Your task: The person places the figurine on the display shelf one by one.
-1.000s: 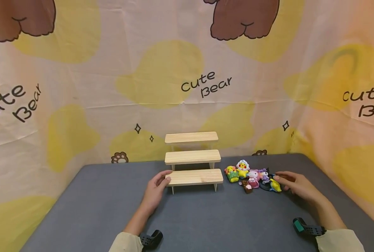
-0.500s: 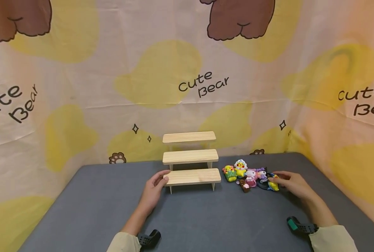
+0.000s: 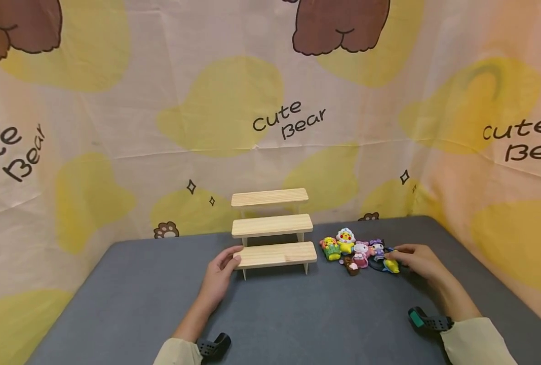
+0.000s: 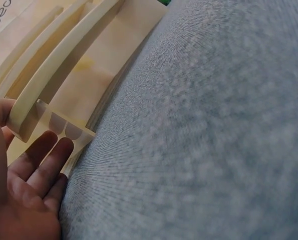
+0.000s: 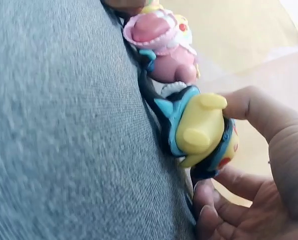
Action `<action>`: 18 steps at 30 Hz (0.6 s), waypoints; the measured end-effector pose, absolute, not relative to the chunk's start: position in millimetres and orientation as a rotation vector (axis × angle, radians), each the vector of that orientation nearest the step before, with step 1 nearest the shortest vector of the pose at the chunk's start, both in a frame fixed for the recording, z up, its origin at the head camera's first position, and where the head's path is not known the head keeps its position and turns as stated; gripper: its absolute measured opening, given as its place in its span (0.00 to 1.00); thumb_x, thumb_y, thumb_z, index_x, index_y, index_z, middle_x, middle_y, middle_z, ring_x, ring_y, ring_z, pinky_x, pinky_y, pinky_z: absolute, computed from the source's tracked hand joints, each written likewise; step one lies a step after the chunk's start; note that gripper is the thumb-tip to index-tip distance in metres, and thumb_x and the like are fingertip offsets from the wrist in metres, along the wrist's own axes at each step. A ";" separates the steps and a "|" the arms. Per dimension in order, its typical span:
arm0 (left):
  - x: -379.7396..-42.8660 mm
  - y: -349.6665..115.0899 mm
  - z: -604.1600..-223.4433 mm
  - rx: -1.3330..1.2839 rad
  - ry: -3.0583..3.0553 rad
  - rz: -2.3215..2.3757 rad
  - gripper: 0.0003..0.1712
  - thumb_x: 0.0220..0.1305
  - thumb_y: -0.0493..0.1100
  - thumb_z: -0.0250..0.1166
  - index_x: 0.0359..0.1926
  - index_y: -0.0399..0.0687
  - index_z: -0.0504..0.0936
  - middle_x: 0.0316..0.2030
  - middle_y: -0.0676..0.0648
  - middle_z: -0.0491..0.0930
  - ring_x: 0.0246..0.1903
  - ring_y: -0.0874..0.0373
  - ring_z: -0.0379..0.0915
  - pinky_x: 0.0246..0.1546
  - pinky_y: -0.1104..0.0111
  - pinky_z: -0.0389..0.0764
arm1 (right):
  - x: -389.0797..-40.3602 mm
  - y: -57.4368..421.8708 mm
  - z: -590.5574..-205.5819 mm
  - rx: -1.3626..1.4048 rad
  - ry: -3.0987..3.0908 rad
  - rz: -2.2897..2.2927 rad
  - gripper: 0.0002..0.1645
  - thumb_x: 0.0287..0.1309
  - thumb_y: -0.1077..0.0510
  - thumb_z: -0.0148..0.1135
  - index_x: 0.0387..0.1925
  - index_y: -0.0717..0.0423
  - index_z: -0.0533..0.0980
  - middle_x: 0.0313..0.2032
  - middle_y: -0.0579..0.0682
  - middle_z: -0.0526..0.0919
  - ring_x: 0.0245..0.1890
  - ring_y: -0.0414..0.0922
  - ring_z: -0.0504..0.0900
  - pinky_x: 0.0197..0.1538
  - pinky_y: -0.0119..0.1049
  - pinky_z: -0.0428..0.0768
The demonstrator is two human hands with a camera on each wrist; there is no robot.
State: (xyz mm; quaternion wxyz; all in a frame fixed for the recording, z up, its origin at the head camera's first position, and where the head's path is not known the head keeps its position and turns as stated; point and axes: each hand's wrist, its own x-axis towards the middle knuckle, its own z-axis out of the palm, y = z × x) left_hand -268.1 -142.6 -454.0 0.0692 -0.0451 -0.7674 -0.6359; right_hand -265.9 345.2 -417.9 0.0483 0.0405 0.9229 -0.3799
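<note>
A three-step wooden display stand (image 3: pixel 275 255) stands on the grey table. My left hand (image 3: pixel 218 278) holds the left end of its lowest step; in the left wrist view the thumb lies over the board end (image 4: pixel 26 117) and other fingers reach beside the side leg. Right of the stand lies a cluster of small toy figurines (image 3: pixel 360 253). At the cluster's right end my right hand (image 3: pixel 425 264) pinches a yellow figurine (image 5: pixel 201 125) with blue and dark trim, thumb on one side and fingers on the other. It lies tipped over, its feet toward the right wrist camera.
Beside the held figurine are a pink one (image 5: pixel 171 62), a purple-and-white one (image 3: pixel 377 248) and a small brown one (image 3: pixel 351 266). A printed cloth (image 3: pixel 225 111) hangs behind and at the sides of the table (image 3: pixel 298 319). Each wrist wears a black strap.
My right hand has moved slightly left and its fingers have closed in on the yellow figurine. The left hand stays on the stand. The head view has shifted slightly.
</note>
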 end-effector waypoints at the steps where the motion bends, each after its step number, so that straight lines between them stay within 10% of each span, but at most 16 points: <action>1: -268.1 -142.4 -453.8 -0.138 -2.310 -1.917 0.19 0.75 0.45 0.60 0.62 0.46 0.80 0.62 0.43 0.79 0.55 0.65 0.75 0.53 0.78 0.73 | -265.6 344.9 -417.4 0.132 2.812 -1.176 0.45 0.65 0.38 0.63 0.64 0.73 0.70 0.59 0.72 0.77 0.51 0.60 0.82 0.51 0.49 0.83; 18: -264.7 -141.3 -452.3 -0.132 -2.338 -1.869 0.20 0.75 0.48 0.60 0.62 0.48 0.80 0.64 0.43 0.78 0.64 0.52 0.73 0.57 0.74 0.73 | -263.4 344.8 -414.4 0.169 2.760 -1.418 0.42 0.63 0.44 0.69 0.64 0.73 0.70 0.54 0.69 0.81 0.37 0.36 0.82 0.42 0.32 0.86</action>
